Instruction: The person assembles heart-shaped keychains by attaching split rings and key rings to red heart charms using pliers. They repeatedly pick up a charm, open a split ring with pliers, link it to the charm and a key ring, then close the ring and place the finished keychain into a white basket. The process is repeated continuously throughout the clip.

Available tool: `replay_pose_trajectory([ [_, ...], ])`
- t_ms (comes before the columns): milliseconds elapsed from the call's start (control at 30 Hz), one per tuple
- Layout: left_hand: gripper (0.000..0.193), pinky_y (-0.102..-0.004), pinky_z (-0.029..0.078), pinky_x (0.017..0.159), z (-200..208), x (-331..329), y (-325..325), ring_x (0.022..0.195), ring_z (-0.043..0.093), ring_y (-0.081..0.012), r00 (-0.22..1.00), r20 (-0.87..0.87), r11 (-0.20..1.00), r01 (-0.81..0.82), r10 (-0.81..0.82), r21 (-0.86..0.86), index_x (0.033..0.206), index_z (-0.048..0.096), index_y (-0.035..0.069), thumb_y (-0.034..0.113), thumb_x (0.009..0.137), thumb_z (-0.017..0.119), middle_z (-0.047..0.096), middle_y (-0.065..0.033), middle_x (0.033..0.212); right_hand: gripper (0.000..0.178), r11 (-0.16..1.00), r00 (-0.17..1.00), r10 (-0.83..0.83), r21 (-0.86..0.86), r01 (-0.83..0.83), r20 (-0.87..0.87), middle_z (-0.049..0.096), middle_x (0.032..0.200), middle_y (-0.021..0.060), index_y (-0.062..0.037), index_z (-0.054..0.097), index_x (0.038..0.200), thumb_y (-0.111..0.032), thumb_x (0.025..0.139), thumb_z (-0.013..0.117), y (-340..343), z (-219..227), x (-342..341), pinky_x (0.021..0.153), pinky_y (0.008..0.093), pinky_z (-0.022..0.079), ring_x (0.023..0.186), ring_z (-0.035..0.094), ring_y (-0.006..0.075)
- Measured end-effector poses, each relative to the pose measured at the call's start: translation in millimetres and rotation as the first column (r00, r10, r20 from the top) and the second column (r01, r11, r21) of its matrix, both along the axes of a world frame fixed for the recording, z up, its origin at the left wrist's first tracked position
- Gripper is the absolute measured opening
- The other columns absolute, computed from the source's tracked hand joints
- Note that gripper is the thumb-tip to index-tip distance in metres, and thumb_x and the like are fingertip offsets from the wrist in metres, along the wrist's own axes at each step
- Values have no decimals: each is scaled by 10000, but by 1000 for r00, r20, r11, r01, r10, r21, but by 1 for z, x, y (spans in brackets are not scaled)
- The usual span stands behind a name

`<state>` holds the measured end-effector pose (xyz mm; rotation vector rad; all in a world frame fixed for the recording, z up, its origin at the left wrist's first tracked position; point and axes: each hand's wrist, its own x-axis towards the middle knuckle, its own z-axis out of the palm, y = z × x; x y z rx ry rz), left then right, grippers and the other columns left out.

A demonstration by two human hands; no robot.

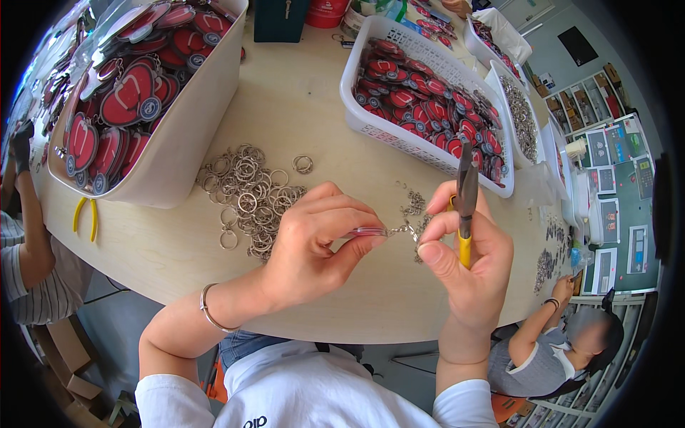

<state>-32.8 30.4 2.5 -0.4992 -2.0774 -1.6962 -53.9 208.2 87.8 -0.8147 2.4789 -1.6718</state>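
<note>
My left hand (317,239) pinches a thin red tag edge-on (364,232), from which a small metal chain (403,230) hangs toward my right hand. My right hand (467,260) holds yellow-handled pliers (465,203) upright, jaws pointing away from me, and its thumb and forefinger meet the chain's end. Both hands hover just above the pale wooden table (307,114). A heap of loose metal key rings (246,192) lies left of my left hand. A few small chain pieces (414,203) lie on the table between my hands and the far basket.
A white bin (193,135) at the back left and a white slotted basket (399,135) at the back right hold several red oval tags. Another pair of yellow pliers (84,217) lies at the left. Other people sit at the left edge (28,250) and lower right (564,342).
</note>
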Motion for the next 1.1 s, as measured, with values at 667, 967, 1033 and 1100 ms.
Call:
replay_pose_trajectory([
  [667, 164, -292, 409, 587, 1, 1, -2, 689, 513, -185, 998, 3, 998, 57, -57, 22, 821, 686, 15, 36, 696, 790, 680, -72, 828, 132, 1000, 1000, 9, 2, -9, 7, 530, 1024, 104, 21, 639, 802, -80, 795, 724, -3, -1, 0, 736, 261, 437, 813, 537, 143],
  [967, 172, -296, 413, 597, 3, -1, -3, 674, 512, -188, 997, -61, 999, 36, -36, -3, 819, 689, 31, 32, 678, 788, 687, -68, 832, 137, 1000, 999, -28, 8, 28, 31, 522, 1024, 89, 23, 632, 799, -82, 798, 719, -3, 1, 2, 753, 267, 440, 830, 536, 146],
  [1033, 172, -296, 414, 603, 3, 0, -3, 671, 513, -186, 996, -91, 1000, -1, -1, -21, 819, 693, 38, 28, 674, 783, 691, -61, 831, 142, 999, 999, -38, -25, 38, 22, 518, 1026, 85, 28, 630, 797, -82, 796, 720, 0, -2, 2, 765, 275, 440, 845, 534, 151],
  [1100, 171, -295, 415, 611, 4, 0, -4, 670, 515, -183, 993, -114, 999, -37, 33, -34, 819, 695, 42, 23, 671, 779, 695, -56, 831, 151, 998, 998, -51, -42, 52, 36, 516, 1026, 82, 33, 629, 796, -85, 793, 724, 2, -4, 4, 778, 282, 438, 858, 531, 155],
])
